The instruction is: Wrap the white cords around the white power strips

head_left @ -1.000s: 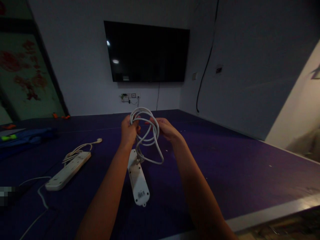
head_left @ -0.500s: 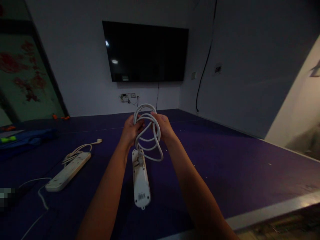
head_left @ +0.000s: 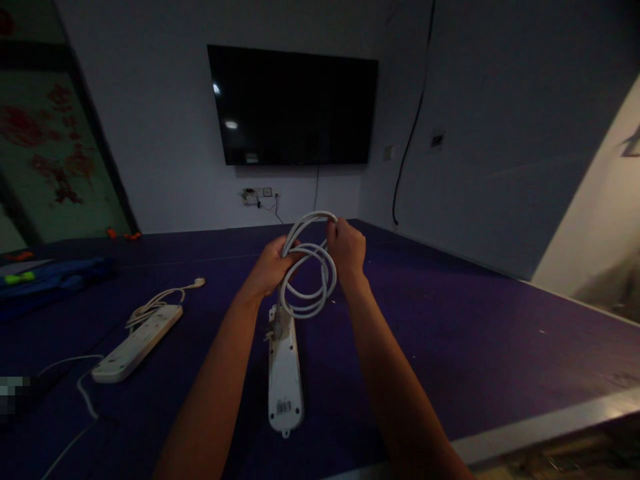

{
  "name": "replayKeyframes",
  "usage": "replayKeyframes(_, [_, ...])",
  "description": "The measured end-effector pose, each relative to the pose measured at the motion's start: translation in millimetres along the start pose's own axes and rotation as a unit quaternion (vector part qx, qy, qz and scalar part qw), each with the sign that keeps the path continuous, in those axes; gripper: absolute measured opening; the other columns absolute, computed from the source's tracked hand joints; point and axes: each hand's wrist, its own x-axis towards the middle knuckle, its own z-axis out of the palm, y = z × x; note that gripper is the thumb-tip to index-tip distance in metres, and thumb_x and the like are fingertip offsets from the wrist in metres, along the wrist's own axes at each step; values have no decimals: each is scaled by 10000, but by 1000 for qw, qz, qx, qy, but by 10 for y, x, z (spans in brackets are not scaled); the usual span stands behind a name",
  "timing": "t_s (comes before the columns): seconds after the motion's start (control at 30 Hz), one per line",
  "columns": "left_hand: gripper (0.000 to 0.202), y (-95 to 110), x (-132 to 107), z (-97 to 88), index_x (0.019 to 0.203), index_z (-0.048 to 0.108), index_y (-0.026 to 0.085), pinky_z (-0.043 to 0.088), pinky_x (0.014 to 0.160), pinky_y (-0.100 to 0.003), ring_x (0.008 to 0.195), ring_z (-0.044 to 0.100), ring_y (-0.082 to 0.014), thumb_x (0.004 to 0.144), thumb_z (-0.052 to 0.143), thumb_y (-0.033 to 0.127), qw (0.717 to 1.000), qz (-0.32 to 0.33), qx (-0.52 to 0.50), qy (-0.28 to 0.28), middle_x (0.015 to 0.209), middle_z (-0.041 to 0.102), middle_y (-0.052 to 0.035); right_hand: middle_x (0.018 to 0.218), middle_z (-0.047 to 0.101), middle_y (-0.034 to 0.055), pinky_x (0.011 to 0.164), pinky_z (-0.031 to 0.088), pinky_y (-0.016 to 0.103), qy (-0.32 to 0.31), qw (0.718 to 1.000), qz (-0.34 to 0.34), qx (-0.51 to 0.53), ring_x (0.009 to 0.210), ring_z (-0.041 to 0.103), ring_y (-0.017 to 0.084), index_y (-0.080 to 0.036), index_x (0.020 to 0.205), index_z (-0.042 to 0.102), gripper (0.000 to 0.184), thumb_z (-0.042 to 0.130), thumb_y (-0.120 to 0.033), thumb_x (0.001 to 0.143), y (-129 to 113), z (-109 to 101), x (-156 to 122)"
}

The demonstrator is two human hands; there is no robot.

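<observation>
Between my hands hangs a loosely coiled white power cord (head_left: 324,287). My left hand (head_left: 273,267) is closed around the left side of the coil, thumb across the strands. At the upper right of the loops, my right hand (head_left: 347,250) grips the cord with curled fingers. Below the coil is a white power strip (head_left: 285,380), its underside with a barcode label facing me. A plug (head_left: 278,329) lies against the strip's far end. I cannot tell whether the strip rests on the purple surface or hangs just over it.
A second white power strip (head_left: 137,343) with a bundled cord lies to the left on the purple surface (head_left: 480,333). Blue cloth (head_left: 75,277) is farther left. A television (head_left: 295,107) hangs on the far wall. The surface's pale front edge (head_left: 545,420) runs along the lower right.
My right hand has moved right and up along the coil, pulling the upper loop wider. My left hand has shifted slightly right, and the strip sits a little lower.
</observation>
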Motion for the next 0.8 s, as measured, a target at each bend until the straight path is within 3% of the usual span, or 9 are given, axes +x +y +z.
replayKeyframes(0.13, [168, 11, 6, 34, 741, 528, 175, 266, 330, -147, 316, 351, -39, 675, 682, 165, 1000, -3, 1, 18, 465, 432, 94, 693, 591, 66, 583, 318, 253, -2, 999, -21, -32, 649, 539, 157, -166, 804, 588, 254, 384, -280, 902, 86, -46, 36])
replayKeyframes(0.27, [127, -3, 37, 42, 750, 512, 179, 282, 340, -142, 334, 374, -42, 696, 623, 148, 997, 0, -33, 66, 500, 470, 81, 569, 507, 5, 518, 297, 228, -121, 983, -2, 139, 544, 467, 118, -172, 681, 561, 360, 444, -455, 870, 149, 19, 50])
replayKeyframes(0.33, [126, -10, 60, 22, 735, 495, 175, 279, 355, -133, 347, 378, -34, 694, 610, 145, 993, 4, -60, 100, 508, 473, 78, 509, 462, -22, 462, 282, 213, -222, 939, 44, 258, 469, 414, 92, -171, 639, 548, 443, 458, -560, 829, 156, 56, 34])
replayKeyframes(0.43, [145, -9, 87, -17, 724, 476, 174, 247, 351, -129, 338, 346, -23, 673, 603, 128, 985, 6, -91, 144, 496, 454, 86, 465, 454, -42, 388, 256, 197, -363, 848, 129, 364, 389, 360, 69, -159, 678, 585, 486, 508, -632, 762, 124, 66, -17])
replayKeyframes(0.53, [147, 1, 95, -30, 734, 466, 179, 232, 339, -138, 319, 312, -22, 669, 586, 126, 979, 13, -116, 168, 483, 432, 97, 469, 480, -46, 348, 223, 181, -440, 778, 172, 415, 362, 354, 56, -142, 760, 622, 490, 563, -628, 725, 68, 33, -73])
replayKeyframes(0.63, [140, 10, 93, -25, 731, 464, 178, 244, 343, -142, 320, 319, -25, 673, 577, 121, 977, 21, -123, 175, 474, 426, 97, 472, 494, -49, 341, 222, 170, -448, 743, 177, 465, 360, 362, 47, -138, 777, 629, 455, 601, -588, 714, 21, 21, -103])
replayKeyframes(0.8, [159, 20, 67, -45, 735, 467, 180, 243, 352, -140, 326, 335, -25, 682, 612, 145, 982, 7, -124, 141, 480, 441, 91, 461, 473, -59, 356, 241, 175, -362, 760, 173, 511, 372, 360, 45, -155, 679, 589, 383, 650, -534, 677, -33, 78, -101])
